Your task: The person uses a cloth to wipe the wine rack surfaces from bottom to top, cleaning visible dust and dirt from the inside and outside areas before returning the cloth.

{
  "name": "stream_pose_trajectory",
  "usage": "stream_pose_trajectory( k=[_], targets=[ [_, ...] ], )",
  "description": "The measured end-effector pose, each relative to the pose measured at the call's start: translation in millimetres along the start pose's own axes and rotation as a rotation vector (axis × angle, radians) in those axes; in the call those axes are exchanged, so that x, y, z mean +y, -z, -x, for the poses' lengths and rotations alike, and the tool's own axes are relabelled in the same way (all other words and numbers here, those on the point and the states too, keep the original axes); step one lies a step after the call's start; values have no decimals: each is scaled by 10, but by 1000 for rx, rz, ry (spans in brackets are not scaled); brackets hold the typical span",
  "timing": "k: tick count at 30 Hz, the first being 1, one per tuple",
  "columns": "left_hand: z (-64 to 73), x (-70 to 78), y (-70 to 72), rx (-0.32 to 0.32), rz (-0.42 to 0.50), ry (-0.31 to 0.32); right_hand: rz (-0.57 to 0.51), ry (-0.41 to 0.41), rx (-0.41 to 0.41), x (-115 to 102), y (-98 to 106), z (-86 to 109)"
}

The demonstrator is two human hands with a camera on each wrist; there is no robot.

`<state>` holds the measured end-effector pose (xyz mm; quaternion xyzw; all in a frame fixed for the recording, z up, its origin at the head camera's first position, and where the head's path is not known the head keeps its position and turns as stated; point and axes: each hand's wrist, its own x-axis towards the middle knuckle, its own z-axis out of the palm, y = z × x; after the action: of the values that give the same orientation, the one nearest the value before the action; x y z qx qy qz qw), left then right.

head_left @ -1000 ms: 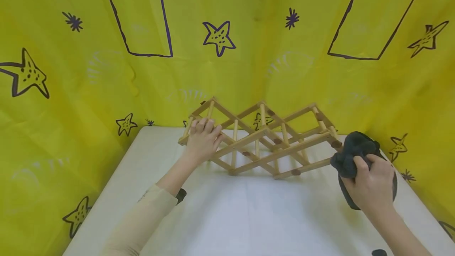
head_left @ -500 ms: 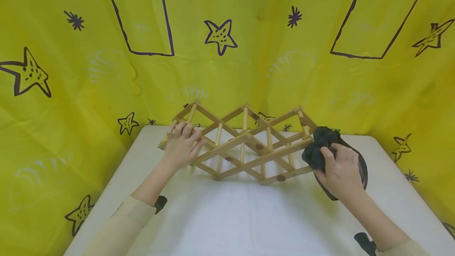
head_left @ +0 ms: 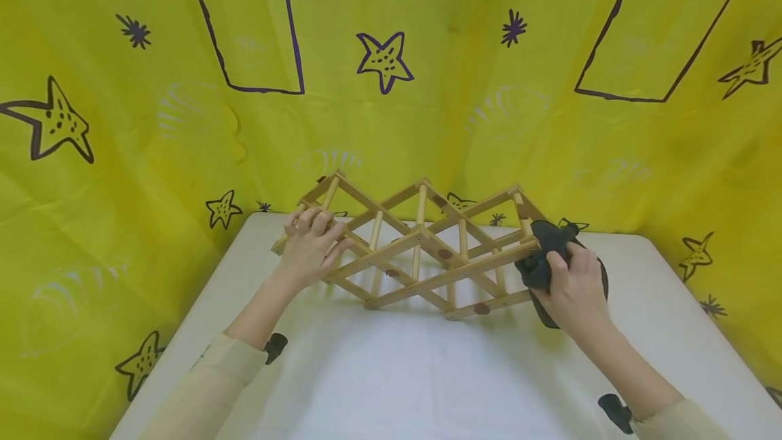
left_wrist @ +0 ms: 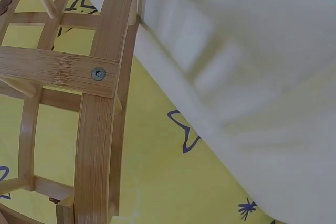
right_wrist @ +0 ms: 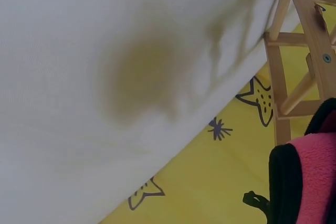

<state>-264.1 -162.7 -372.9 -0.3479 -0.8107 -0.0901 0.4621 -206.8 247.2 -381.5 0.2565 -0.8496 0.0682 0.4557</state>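
Note:
A folding wooden lattice rack [head_left: 420,236], made of crossed slats and dowels with several dark brown patches, stretches sideways at the back of the table. At its left end my left hand [head_left: 308,246] holds on, fingers curled over the wood. My right hand [head_left: 577,290] grips a bunched dark cloth [head_left: 540,260] against the rack's right end. In the right wrist view, the cloth [right_wrist: 317,177] shows a fuzzy pink side with a black border, beside the rack's slats [right_wrist: 310,22]. Slats and a round metal fastener [left_wrist: 98,73] fill the left of the left wrist view; neither hand's grip shows clearly there.
A white-covered table [head_left: 391,372] lies under the rack, with shadows across it. Behind it hangs a yellow curtain [head_left: 440,121] printed with stars and frames. Dark wrist-worn devices [head_left: 616,413] stick out beside both forearms.
The rack has shifted left with my left hand on it. My right hand and the cloth have also moved left, staying at the rack's right end; in the last half second the cloth moved only slightly.

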Motion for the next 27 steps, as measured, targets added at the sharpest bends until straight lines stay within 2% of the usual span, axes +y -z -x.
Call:
stream_pose_trajectory(
  k=[9, 19, 25, 27],
  targets=[
    [0, 1, 1, 2, -14, 2, -36, -15, -9, -4, 40, 33],
    [-14, 7, 2, 17, -22, -9, 37, -89, -67, 6, 134, 264],
    [1, 0, -16, 21, -2, -4, 22, -106, -29, -50, 137, 190],
    [5, 0, -14, 18, -6, -4, 16, -105, -40, -81, 144, 133]
  ],
)
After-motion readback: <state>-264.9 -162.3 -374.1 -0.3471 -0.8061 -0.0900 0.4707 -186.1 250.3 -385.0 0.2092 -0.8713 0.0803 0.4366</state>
